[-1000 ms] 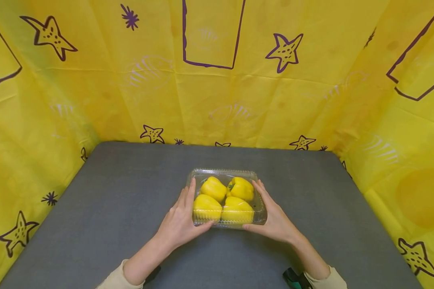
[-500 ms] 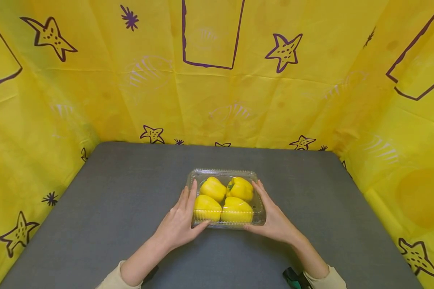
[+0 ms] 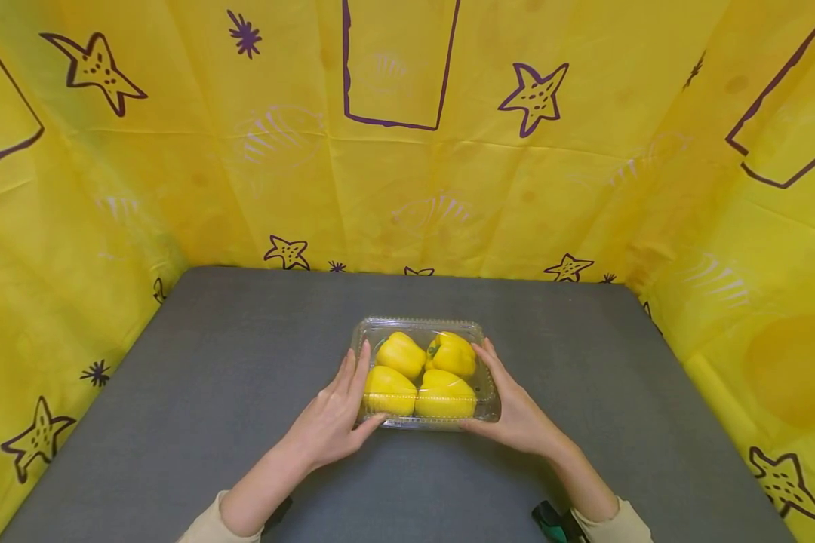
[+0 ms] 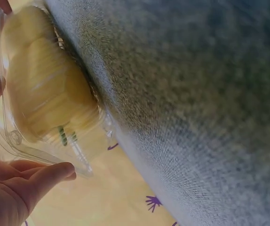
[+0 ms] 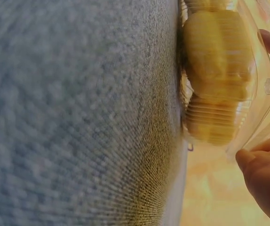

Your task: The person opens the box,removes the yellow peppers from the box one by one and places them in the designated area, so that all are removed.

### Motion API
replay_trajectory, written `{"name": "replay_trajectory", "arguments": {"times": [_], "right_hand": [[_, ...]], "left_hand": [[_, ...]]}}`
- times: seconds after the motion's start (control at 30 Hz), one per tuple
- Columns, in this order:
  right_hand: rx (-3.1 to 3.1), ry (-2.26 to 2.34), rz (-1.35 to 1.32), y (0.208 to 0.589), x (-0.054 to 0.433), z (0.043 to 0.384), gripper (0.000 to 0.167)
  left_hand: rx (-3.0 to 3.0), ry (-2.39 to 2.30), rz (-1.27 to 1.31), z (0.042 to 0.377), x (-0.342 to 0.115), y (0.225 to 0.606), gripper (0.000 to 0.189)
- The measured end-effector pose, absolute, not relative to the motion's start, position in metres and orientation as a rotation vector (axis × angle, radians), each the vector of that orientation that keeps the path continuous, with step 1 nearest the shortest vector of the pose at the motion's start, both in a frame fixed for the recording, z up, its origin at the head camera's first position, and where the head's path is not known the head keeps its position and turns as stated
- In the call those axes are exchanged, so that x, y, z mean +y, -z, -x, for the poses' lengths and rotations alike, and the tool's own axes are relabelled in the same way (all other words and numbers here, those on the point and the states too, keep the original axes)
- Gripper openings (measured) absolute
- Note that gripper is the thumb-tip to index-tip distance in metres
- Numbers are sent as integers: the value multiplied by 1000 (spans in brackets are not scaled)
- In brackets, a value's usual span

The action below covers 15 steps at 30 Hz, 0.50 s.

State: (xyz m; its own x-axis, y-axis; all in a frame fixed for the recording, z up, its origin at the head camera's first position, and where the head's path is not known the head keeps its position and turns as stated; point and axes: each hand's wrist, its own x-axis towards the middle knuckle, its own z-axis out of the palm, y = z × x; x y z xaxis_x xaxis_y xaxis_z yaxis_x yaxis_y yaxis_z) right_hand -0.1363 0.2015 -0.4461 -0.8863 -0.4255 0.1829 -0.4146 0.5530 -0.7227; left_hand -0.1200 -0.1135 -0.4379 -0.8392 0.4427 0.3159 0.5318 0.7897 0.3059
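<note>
A clear plastic clamshell container (image 3: 417,324) with its lid down sits on the grey table. Several yellow bell peppers (image 3: 401,354) show through the lid, two rows deep. My left hand (image 3: 329,422) holds the container's left side, its fingers along the edge and its thumb at the front left corner. On the opposite side my right hand (image 3: 519,415) grips the right edge, thumb at the front rim. In the wrist views, fingers meet the container's rim, and its ribbed wall blurs the peppers (image 4: 50,80). The undersides of both hands are hidden in the head view.
The grey table (image 3: 244,347) spreads around the container. Yellow curtains (image 3: 407,188) printed with starfish and fish outlines enclose its back and sides. A dark wrist strap device (image 3: 550,520) shows under the right forearm.
My left thumb has slid left along the container's front edge toward its corner, and the left forearm has shifted slightly left. The container, peppers and right hand have hardly moved.
</note>
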Motion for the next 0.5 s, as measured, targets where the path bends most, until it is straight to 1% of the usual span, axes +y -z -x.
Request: {"name": "replay_trajectory", "arguments": {"times": [0.33, 0.5], "right_hand": [[2736, 1288, 746, 447, 202, 138, 112], [2732, 1289, 747, 447, 203, 139, 112]], "left_hand": [[-2773, 580, 843, 121, -119, 437, 101], [-2774, 596, 878, 122, -122, 437, 101]]}}
